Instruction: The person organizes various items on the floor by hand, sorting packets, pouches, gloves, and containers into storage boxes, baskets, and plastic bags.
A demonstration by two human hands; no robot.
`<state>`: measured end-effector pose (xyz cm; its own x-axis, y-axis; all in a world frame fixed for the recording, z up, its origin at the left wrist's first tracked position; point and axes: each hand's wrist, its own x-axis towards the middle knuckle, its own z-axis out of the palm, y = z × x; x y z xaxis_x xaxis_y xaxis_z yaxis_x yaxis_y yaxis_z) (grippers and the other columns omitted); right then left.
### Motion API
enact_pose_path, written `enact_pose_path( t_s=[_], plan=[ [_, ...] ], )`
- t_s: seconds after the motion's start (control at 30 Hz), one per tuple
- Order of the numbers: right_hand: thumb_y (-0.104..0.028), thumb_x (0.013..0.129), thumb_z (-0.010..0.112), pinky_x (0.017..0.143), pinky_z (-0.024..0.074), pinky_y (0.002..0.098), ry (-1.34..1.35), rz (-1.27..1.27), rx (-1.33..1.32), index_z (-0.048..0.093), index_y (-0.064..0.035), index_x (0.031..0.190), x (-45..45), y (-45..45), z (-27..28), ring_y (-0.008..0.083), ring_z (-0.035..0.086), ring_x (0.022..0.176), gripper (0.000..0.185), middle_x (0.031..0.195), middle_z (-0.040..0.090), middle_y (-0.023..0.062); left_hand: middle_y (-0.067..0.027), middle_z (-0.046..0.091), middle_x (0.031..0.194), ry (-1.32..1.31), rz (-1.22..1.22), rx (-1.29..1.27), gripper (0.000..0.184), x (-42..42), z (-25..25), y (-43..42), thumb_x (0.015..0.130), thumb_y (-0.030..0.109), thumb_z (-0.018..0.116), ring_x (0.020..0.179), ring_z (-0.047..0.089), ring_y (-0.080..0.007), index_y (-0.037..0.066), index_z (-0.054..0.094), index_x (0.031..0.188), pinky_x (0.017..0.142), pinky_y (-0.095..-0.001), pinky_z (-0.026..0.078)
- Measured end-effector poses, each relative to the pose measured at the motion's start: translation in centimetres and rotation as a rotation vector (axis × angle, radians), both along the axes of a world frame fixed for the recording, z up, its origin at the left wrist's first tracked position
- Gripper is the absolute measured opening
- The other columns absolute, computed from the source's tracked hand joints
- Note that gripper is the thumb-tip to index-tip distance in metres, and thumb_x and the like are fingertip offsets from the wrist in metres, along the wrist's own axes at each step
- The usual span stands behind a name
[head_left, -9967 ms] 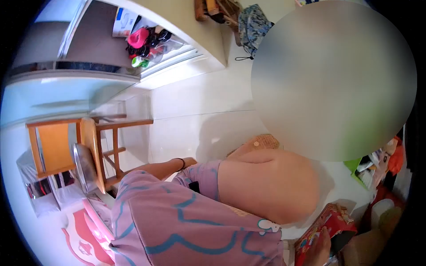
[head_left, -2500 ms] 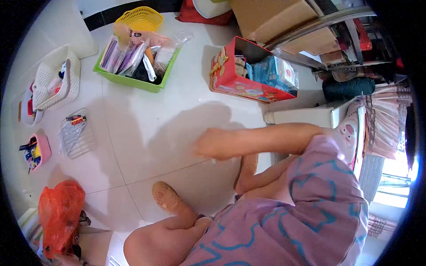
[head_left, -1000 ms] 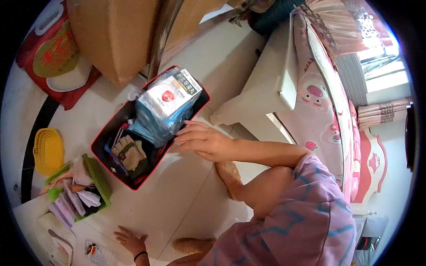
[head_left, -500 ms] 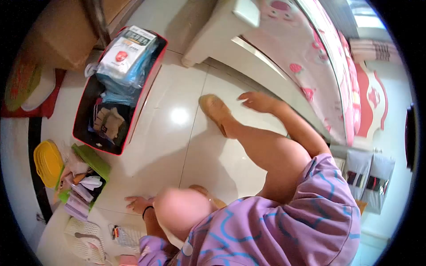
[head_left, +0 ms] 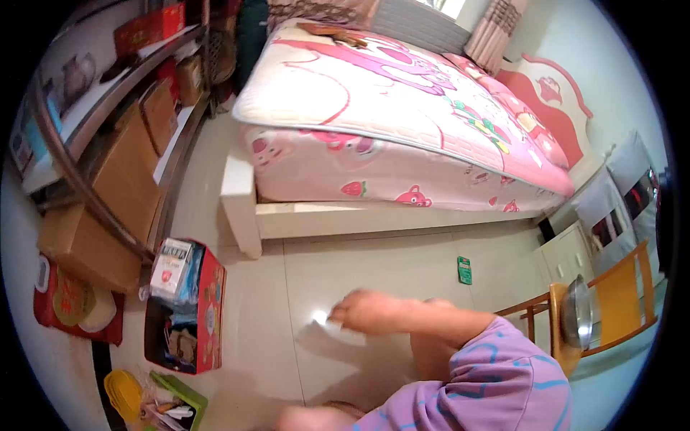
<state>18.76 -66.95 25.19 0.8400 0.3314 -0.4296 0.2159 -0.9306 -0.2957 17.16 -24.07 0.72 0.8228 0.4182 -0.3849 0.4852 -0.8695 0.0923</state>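
Note:
My right hand is over the tiled floor, in front of the bed, with the arm reaching in from the right. Its fingers are smeared by motion, and whether they hold anything cannot be made out. To its left stands an open red box with a white-and-black package, blue plastic-wrapped things and a knitted glove inside. A small green packet lies on the floor to the right of my hand. My left hand is out of view; blurred skin shows at the bottom edge.
The bed spans the upper middle. At left are a metal shelf with cardboard boxes, a red bag, a yellow basket and a green bin. A wooden chair holding a metal bowl stands at right.
The view has swung up toward the bed, bringing the green packet and chair into sight. My right hand, earlier at the red box's rim, is away from it. My left hand has left the view.

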Motion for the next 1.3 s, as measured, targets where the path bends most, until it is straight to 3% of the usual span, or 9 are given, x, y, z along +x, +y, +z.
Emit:
enact_pose_path(
  t_s=[0.3,0.4,0.73,0.8,0.87,0.93,1.07,1.13,1.3],
  plan=[
    [-0.018,0.076,0.066,0.072,0.0503,0.043,0.137,0.38,0.338,0.072,-0.0088,0.087,-7.9,0.5,-14.2,0.0293,0.065,0.085,0.016,0.09,0.07,0.0107,-0.0252,0.044,0.137,-0.075,-0.501,-0.277,0.073,-0.5,4.6,-9.0,0.087,0.028,0.061,0.121,0.048,-0.0383,-0.001,0.021,0.141,0.092,-0.0458,0.048],
    [-0.016,0.07,0.069,0.063,0.0494,0.0439,0.0,0.365,0.106,0.074,-0.0086,0.079,-6.9,1.4,-3.9,0.0259,0.066,0.078,0.013,0.084,0.071,0.0098,-0.0236,0.046,0.136,0.098,-0.58,-0.267,0.067,-2.4,6.3,-11.1,0.088,0.025,0.061,0.119,0.05,-0.036,-0.001,0.026,0.139,0.091,-0.0442,0.048],
    [-0.022,0.074,0.069,0.071,0.0533,0.0449,-0.221,0.242,0.402,0.072,-0.0076,0.091,-11.0,-7.4,3.9,0.0316,0.066,0.087,0.023,0.094,0.07,0.01,-0.0181,0.052,0.133,0.298,-0.898,-0.245,0.048,7.7,19.4,-28.7,0.091,0.014,0.058,0.115,0.055,-0.0282,0.0,0.042,0.134,0.09,-0.0387,0.049],
    [-0.02,0.074,0.07,0.072,0.0547,0.0428,-0.352,-0.251,0.827,0.072,-0.0026,0.093,-11.5,-9.9,4.8,0.0301,0.066,0.09,0.026,0.097,0.07,0.0115,-0.0171,0.053,0.133,0.313,-0.951,-0.227,0.045,8.1,21.3,-32.0,0.092,0.012,0.058,0.114,0.056,-0.0266,0.001,0.045,0.133,0.089,-0.0377,0.049],
    [-0.023,0.079,0.065,0.068,0.055,0.0423,-0.352,-0.152,0.8,0.071,-0.0033,0.08,-12.3,-18.6,8.4,0.0292,0.068,0.079,0.021,0.083,0.07,0.013,-0.016,0.055,0.132,0.321,-0.992,-0.193,0.042,7.8,22.7,-34.6,0.092,0.01,0.057,0.113,0.057,-0.025,0.001,0.048,0.132,0.089,-0.0366,0.05],
    [-0.024,0.085,0.054,0.063,0.0526,0.0462,-0.934,-0.462,0.74,0.069,-0.0064,0.076,-11.2,-24.2,0.4,0.0289,0.067,0.074,0.025,0.076,0.066,0.017,-0.0164,0.056,0.13,0.23,-1.098,-0.277,0.04,6.1,23.3,-35.9,0.092,0.008,0.058,0.11,0.059,-0.0258,0.002,0.051,0.131,0.089,-0.036,0.049],
    [-0.052,0.092,0.05,0.108,0.0332,0.0426,-0.268,-1.231,0.237,0.063,-0.006,0.119,-16.5,-42.1,-18.9,0.0367,0.038,0.132,0.054,0.139,0.046,0.0216,-0.019,0.059,0.123,0.295,-1.185,-0.155,0.042,0.3,27.4,-39.2,0.089,0.009,0.061,0.109,0.059,-0.0322,0.006,0.052,0.13,0.092,-0.0375,0.047],
    [-0.064,0.085,0.053,0.111,0.0266,0.0502,0.004,-1.679,-0.14,0.03,-0.0003,0.145,-20.8,-47.0,-23.6,0.0418,0.027,0.138,0.09,0.149,0.029,0.024,-0.0191,0.059,0.121,0.386,-1.276,-0.028,0.045,-0.4,26.7,-37.5,0.086,0.012,0.065,0.11,0.057,-0.037,0.008,0.053,0.13,0.092,-0.041,0.047],
    [-0.048,0.086,0.061,0.107,0.0318,0.0533,-0.178,-1.71,-0.168,0.035,-0.0029,0.141,-25.6,-45.9,-30.1,0.0437,0.031,0.135,0.076,0.146,0.034,0.0239,-0.0175,0.058,0.125,0.466,-1.245,-0.037,0.046,-4.1,28.0,-39.2,0.086,0.015,0.065,0.114,0.054,-0.0354,0.007,0.053,0.129,0.093,-0.0419,0.046]
  ],
)
